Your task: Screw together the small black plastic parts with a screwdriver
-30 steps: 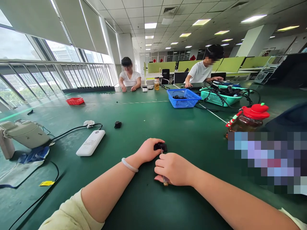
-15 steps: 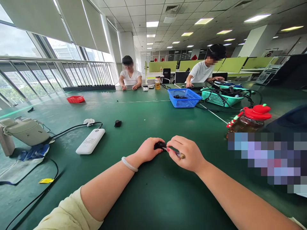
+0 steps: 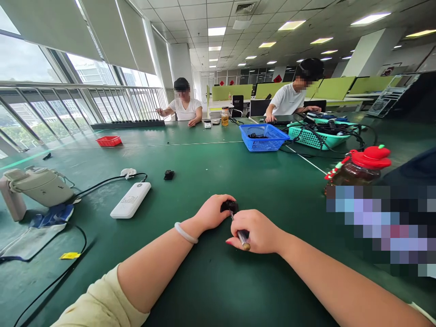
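My left hand (image 3: 215,211) is closed around a small black part (image 3: 230,206), holding it just above or on the green table; I cannot tell whether it touches. The part's exact kind is not clear. My right hand (image 3: 257,231) grips a screwdriver (image 3: 244,239) with a thin metal shaft. Its handle end points back toward me, and its tip meets the near side of the black part. Farther off on the table, a similar small black piece (image 3: 169,175) lies by itself.
On the left lie a white power bank (image 3: 131,200) with a black cable, a beige bottle (image 3: 47,187) and a blue-white glove (image 3: 41,231). A blue basket (image 3: 264,144), a green basket (image 3: 311,138) and a red-lidded jar (image 3: 361,170) stand right. Two people sit across.
My right hand has moved down and nearer me, turning the screwdriver to a steeper angle. The black part is tilted differently. One person opposite has reached an arm out sideways.
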{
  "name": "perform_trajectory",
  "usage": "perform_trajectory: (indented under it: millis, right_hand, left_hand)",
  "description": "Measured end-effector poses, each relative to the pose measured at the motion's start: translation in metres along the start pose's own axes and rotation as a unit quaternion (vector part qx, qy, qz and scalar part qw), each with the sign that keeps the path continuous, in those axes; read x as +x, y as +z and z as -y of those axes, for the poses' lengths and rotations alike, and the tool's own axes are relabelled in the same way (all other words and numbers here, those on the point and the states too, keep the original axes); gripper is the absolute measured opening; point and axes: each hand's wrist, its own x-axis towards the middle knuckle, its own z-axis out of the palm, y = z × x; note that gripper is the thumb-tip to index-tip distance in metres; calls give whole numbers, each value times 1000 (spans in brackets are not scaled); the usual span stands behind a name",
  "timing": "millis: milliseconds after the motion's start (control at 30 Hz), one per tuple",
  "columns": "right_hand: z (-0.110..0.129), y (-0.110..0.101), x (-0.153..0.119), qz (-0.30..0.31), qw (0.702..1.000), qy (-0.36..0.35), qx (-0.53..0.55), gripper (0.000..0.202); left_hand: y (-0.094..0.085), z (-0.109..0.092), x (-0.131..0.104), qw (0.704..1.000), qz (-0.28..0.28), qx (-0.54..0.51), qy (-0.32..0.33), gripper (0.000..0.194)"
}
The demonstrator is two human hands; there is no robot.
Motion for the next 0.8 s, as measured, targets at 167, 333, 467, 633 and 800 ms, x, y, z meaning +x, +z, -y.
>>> perform_trajectory:
  millis: [167,333,467,633,800]
  right_hand:
    - [-7,-11,0,-73,995,63,33,32]
    - [-18,-17,-3,-102,990,93,43,44]
    - [-21,-20,-4,-124,983,117,73,49]
    - [-26,-16,-5,-198,957,161,138,56]
    - [-35,-9,-7,-261,920,218,197,60]
  left_hand:
    - [2,2,1,1000,2,-6,5,34]
    - [2,3,2,1000,3,-6,10,32]
    - [1,3,2,1000,3,-2,7,34]
    - [1,3,2,1000,9,7,4,38]
    - [0,3,1,1000,8,9,8,41]
